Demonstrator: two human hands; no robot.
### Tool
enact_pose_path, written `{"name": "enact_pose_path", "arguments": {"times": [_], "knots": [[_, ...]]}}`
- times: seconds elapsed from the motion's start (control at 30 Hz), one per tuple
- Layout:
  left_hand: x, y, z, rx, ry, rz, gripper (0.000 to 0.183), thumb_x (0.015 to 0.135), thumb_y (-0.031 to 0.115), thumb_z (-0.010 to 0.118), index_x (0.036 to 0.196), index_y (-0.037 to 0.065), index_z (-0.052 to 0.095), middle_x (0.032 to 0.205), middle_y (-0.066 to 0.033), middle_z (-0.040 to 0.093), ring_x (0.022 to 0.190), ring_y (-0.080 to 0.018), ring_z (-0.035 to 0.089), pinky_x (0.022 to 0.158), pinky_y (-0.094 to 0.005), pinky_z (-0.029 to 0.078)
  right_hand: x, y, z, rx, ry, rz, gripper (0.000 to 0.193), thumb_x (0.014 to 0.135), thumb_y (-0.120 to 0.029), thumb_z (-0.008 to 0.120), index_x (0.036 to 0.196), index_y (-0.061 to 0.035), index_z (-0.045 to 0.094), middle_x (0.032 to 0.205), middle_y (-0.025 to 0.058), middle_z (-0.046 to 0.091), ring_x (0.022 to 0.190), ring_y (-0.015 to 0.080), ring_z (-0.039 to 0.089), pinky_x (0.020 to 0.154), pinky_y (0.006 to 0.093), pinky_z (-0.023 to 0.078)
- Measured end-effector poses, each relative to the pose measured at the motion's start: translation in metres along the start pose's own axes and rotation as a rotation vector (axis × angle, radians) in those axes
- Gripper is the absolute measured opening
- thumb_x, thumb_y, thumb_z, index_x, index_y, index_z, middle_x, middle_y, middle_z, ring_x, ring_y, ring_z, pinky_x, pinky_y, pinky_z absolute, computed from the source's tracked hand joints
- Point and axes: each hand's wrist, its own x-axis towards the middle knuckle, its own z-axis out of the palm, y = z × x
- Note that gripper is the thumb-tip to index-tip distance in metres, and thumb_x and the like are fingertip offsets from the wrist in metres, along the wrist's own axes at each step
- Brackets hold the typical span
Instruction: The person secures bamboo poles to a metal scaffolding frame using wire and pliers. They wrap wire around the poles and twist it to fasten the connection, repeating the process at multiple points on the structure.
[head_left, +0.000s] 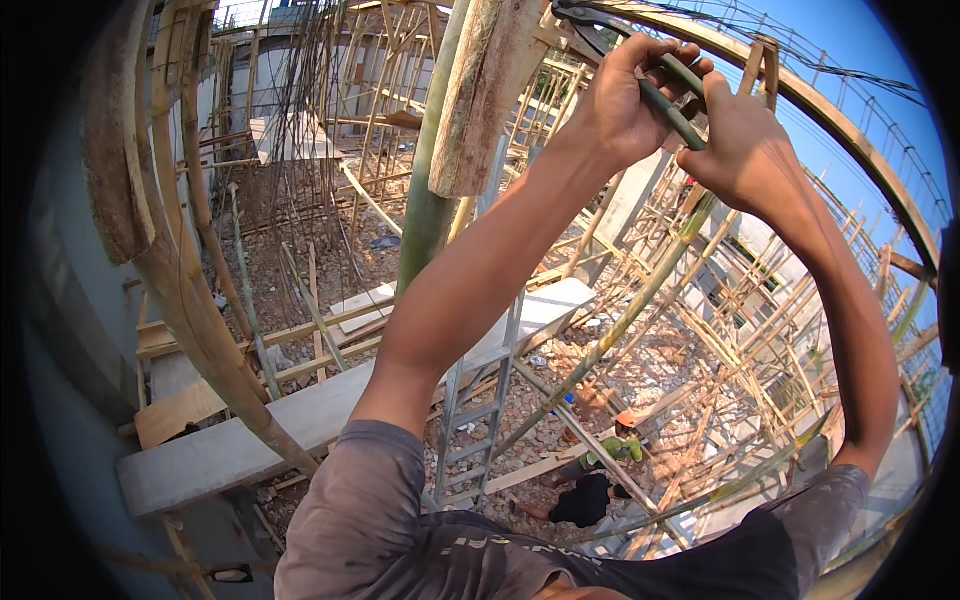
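Both my arms are raised to the upper right. A pair of pincers (672, 115) with greenish handles and a dark curved head is held there, tilted with the head up and to the left. My left hand (625, 105) is closed around the handles, its fingers curled at the top. Around the handles' lower ends, my right hand (745, 150) is also closed. The dark head lies close to a wooden beam (810, 100) with thin dark wires (850, 75) along it. What the jaws touch cannot be made out.
A thick bamboo pole with a wooden board (485, 100) rises left of my hands. Below are an aluminium ladder (475, 430), a long concrete beam (230, 450) and bamboo scaffolding. Far down on the rubble, a person in an orange helmet (627, 419) bends near another in dark clothes (583, 500).
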Motion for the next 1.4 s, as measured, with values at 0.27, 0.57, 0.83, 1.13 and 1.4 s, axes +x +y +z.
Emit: {"name": "enact_pose_path", "arguments": {"times": [0.27,0.57,0.83,1.13,1.4], "knots": [[0.018,-0.028,-0.006,-0.146,-0.071,0.167,0.022,0.091,0.032,0.073,0.088,0.016,0.059,0.083,0.0040,0.063,0.083,-0.0142,0.064,0.075,-0.0321,0.052,-0.015,0.023,-0.008,0.148,0.088,-0.193,0.062,0.077,-0.024,0.083,0.123,0.0006,0.048,0.102,0.0260,0.068,0.091,0.0439,0.069,0.075,0.0472,0.057],[0.004,-0.028,-0.022,0.291,0.036,0.033,0.051,0.086,0.058,0.070,0.104,0.012,0.058,0.105,-0.0036,0.063,0.095,-0.0184,0.066,0.086,-0.0377,0.058,0.015,0.041,0.016,1.738,-0.932,0.210,0.025,0.095,-0.021,0.061,0.113,-0.0110,0.048,0.082,0.0091,0.058,0.066,0.0110,0.050,0.057,0.0291,0.039],[-0.012,-0.060,0.016,-0.117,-0.115,0.261,0.051,0.098,0.043,0.068,0.129,0.007,0.051,0.133,-0.0086,0.061,0.115,-0.0143,0.059,0.099,-0.0329,0.052,-0.012,-0.007,0.002,-0.084,0.251,-0.036,0.034,0.088,-0.019,0.066,0.107,0.0063,0.054,0.089,0.0229,0.070,0.080,0.0415,0.072,0.068,0.0486,0.059],[-0.009,-0.048,0.005,0.095,-0.212,0.193,0.039,0.105,0.047,0.039,0.124,0.014,0.051,0.128,-0.0100,0.059,0.104,-0.0193,0.066,0.086,-0.0348,0.059,0.008,0.068,0.000,1.615,-0.676,0.112,0.073,0.099,-0.061,0.051,0.137,0.0009,0.048,0.099,0.0150,0.064,0.093,0.0287,0.072,0.070,0.0439,0.068],[-0.032,-0.075,-0.066,0.106,-0.346,0.025,0.089,0.084,0.077,0.058,0.153,0.026,0.035,0.143,-0.0010,0.050,0.131,-0.0239,0.052,0.109,-0.0483,0.047,0.015,0.047,0.014,1.854,-1.084,0.166,0.032,0.099,-0.029,0.057,0.116,-0.0018,0.054,0.079,0.0028,0.053,0.065,0.0076,0.050,0.048,0.0205,0.038]]}}
